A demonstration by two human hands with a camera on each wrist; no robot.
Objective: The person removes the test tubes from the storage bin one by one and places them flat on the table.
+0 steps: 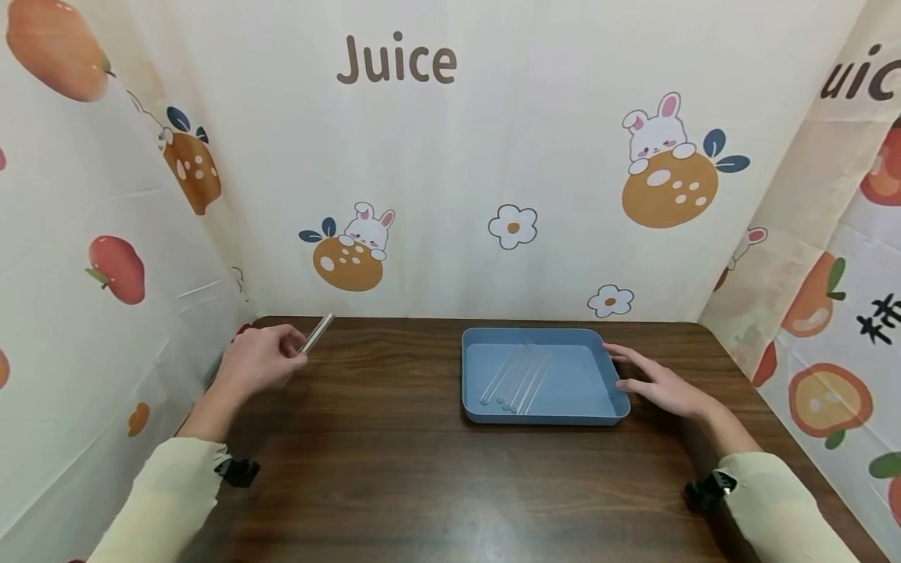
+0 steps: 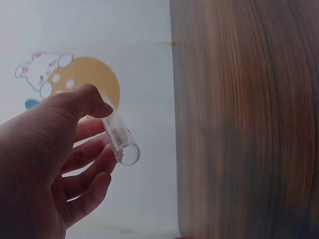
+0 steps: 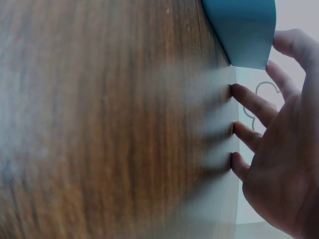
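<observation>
My left hand [image 1: 262, 361] pinches a clear glass test tube [image 1: 319, 332] between thumb and fingers, above the left part of the table. The left wrist view shows the tube's open mouth [image 2: 128, 154] pointing toward the camera; the hand covers its middle. Several similar clear tubes [image 1: 524, 381] lie side by side in a shallow blue tray [image 1: 584, 367]. At the tray's right side, my right hand [image 1: 665, 387] is spread, its thumb and index finger touching the wall. In the right wrist view its other fingertips [image 3: 235, 128] rest on the table beside the tray corner.
The brown wooden table [image 1: 394, 469] is bordered by printed curtains [image 1: 436, 156] at the back and both sides. A small red object [image 1: 243, 328] is partly hidden behind the left hand near the far left corner.
</observation>
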